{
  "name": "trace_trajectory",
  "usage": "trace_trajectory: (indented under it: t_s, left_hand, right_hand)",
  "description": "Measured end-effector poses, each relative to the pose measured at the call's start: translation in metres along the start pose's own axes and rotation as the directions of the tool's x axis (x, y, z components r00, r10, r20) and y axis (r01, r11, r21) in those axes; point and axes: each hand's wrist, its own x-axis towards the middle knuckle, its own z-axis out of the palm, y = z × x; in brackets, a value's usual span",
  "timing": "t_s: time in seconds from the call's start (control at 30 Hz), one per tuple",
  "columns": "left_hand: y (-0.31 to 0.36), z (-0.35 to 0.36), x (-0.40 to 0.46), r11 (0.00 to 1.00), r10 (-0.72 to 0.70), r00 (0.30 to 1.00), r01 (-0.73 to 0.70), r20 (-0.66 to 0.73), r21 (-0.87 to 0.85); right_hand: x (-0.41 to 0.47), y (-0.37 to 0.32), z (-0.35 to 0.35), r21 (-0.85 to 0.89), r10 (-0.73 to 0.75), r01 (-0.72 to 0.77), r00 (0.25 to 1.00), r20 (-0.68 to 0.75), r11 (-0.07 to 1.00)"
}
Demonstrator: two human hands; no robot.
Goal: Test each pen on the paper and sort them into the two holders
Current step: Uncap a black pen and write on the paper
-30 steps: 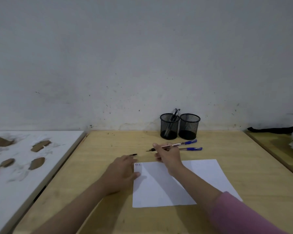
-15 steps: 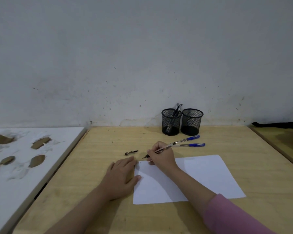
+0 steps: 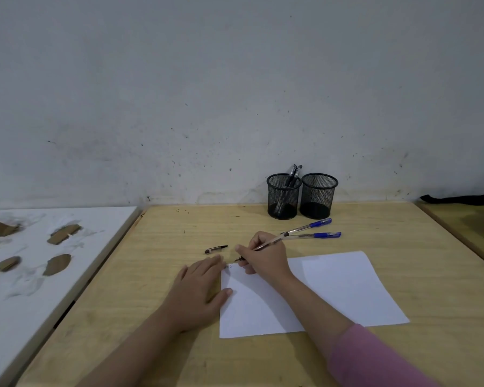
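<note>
While fingers (image 3: 242,248) pinch a slim pen (image 3: 305,228), smooth paper (image 3: 347,289) lies flat.

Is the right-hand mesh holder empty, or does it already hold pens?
Empty, as far as shows: nothing rises above the right holder's rim, while two dark pens lean out of the left holder.

Two bare forearms reach in from the near edge, the left hand (image 3: 199,289) and its arm uncovered to the frame's edge, the right hand (image 3: 266,258) bare to mid-forearm, where a plain pink sleeve (image 3: 375,361) begins.
</note>
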Motion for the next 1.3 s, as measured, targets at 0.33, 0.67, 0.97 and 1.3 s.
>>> trace_trajectory:
  t_s: [0.33, 0.67, 0.97, 1.3]
  left_hand:
    - [0.0015, -0.0005, 0.0003, 1.0, -0.008, 1.0, 0.008, 0.005, 0.015]
    - [0.0017, -0.0006, -0.001, 1.0, 0.0, 1.0, 0.0, -0.013, -0.009]
    - [-0.0004, 0.0014, -0.0003, 1.0, 0.002, 1.0, -0.002, -0.022, -0.02]
    - [0.0003, 0.0, -0.0008, 1.0, 0.001, 1.0, -0.001, -0.012, -0.016]
  right_hand:
    - [0.0002, 0.0033, 0.0011, -0.024, -0.032, 0.031, 0.999, -0.011, 0.999]
    - [0.0018, 0.0041, 0.0023, -0.052, -0.013, 0.011, 0.999, -0.035, 0.999]
    - [0.0008, 0.0045, 0.0016, -0.051, -0.021, 0.019, 0.999, -0.031, 0.998]
    - [0.0019, 0.0055, 0.0018, -0.041, -0.005, 0.002, 0.997, -0.074, 0.999]
